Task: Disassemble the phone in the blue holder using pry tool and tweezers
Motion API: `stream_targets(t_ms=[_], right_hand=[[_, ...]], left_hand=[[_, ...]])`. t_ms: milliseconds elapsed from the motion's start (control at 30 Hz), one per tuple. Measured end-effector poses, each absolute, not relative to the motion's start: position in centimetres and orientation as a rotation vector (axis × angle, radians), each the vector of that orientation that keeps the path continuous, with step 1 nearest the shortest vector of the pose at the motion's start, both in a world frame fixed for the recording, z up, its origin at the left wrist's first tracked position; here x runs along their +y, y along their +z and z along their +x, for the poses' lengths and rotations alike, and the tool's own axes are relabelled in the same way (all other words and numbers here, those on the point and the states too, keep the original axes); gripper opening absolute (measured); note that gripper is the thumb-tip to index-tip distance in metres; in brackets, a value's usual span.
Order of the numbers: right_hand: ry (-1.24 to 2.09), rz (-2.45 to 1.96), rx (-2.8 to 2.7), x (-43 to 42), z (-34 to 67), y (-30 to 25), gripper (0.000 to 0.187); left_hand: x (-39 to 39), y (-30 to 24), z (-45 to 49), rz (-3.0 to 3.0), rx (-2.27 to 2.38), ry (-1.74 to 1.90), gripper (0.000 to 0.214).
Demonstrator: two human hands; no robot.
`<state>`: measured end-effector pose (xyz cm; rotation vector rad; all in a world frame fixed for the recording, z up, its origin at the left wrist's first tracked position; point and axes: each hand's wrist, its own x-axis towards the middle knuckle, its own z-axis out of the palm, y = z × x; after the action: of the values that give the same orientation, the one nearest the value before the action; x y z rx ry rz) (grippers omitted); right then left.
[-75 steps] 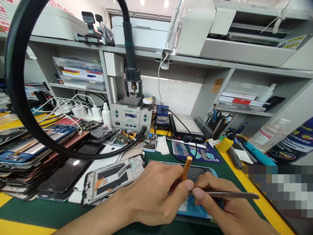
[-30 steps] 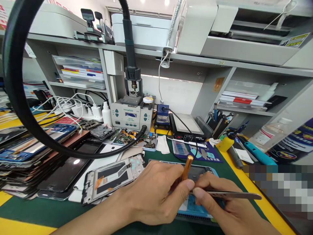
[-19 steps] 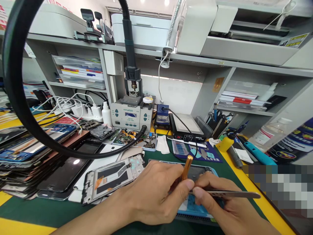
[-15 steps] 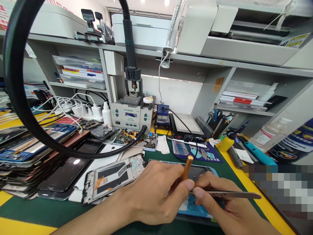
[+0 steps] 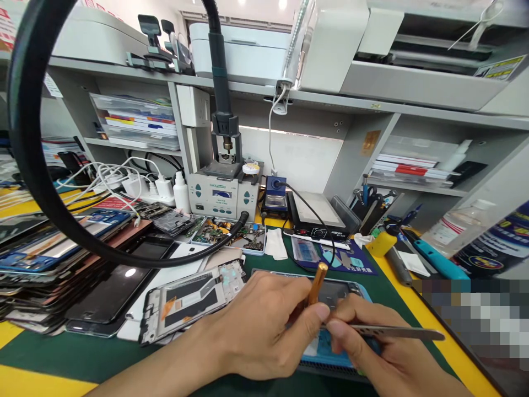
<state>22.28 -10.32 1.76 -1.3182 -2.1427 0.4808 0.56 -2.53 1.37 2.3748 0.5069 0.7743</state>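
Observation:
My left hand (image 5: 264, 325) is closed around a slim gold tool handle (image 5: 317, 284), which stands nearly upright; its lower end is hidden by my fingers. My right hand (image 5: 372, 336) pinches metal tweezers (image 5: 407, 332), their rounded back end pointing right and their tips out of sight. Thumbs and fingertips of both hands come close together. Below them lies a light-blue phone frame (image 5: 326, 358) on a dark base, mostly covered by the hands. Something dark blue shows under my right palm, too covered to name.
A bare phone mid-frame (image 5: 194, 298) lies left of my hands, beside a tall stack of phone parts (image 5: 61, 264). Behind stands a hot-air station (image 5: 223, 198), its thick black hose (image 5: 25, 138) looping across the left. A tray of circuit boards (image 5: 258, 242) and a yellow bottle (image 5: 382, 242) sit farther back.
My right hand and the tweezers have shifted very slightly right and down. My left hand keeps its hold on the gold tool almost unmoved.

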Motion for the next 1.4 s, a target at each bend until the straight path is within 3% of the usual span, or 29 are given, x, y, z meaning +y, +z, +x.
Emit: stream_targets(t_ms=[467, 767, 1000, 1400], right_hand=[[0.579, -1.383, -2.073, -10.2, 22.3, 1.8, 0.029], [0.864, -1.473, -1.89, -10.1, 22.0, 1.8, 0.026], [0.878, -1.508, -1.914, -9.9, 22.1, 2.2, 0.035], [0.74, -1.421, -1.928, -9.3, 22.3, 2.3, 0.03]], left_hand=[[-2.5, 1.5, 0.6, 2.373, 0.517, 0.766, 0.02], [-2.7, 2.0, 0.1, 2.379, 0.559, 0.653, 0.015], [-3.0, 2.4, -0.3, 2.316, 0.624, 0.614, 0.017], [-2.6, 3.1, -1.5, 2.391, 0.781, 0.622, 0.019]])
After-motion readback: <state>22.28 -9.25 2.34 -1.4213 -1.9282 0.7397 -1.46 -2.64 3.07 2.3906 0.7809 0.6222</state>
